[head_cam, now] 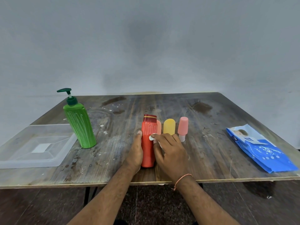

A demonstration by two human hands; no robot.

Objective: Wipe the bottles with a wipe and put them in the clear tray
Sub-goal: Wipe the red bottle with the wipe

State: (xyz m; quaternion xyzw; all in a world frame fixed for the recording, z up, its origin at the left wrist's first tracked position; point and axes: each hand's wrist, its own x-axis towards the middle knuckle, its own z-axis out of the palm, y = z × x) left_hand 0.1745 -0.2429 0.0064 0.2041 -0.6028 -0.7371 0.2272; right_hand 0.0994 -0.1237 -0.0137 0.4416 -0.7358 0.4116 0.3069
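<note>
Red bottle [148,143] stood on the worktop [211,151], right of the tray [37,158], gripped by the left hand [136,153] while the right hand [170,153] pinched a wipe [152,137] against it. Wiping was underway; next the bottle likely needed turning to reach its other sides.

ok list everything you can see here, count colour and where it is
clear tray: 1, transparent, left edge of the table, nothing in it
pump bottle: 1, green with dark green pump, upright beside the tray
red bottle: 1, red with dark red cap, centre front, held upright
small bottles: 3, one yellow, one pink with clear cap downward, one pink mostly hidden behind the red bottle
wipe: 1, white, pressed on the red bottle
wipes pack: 1, blue, lying flat at right
table: 1, worn wood, stained
left hand: grips the red bottle
right hand: pinches the wipe, orange thread at wrist
</note>
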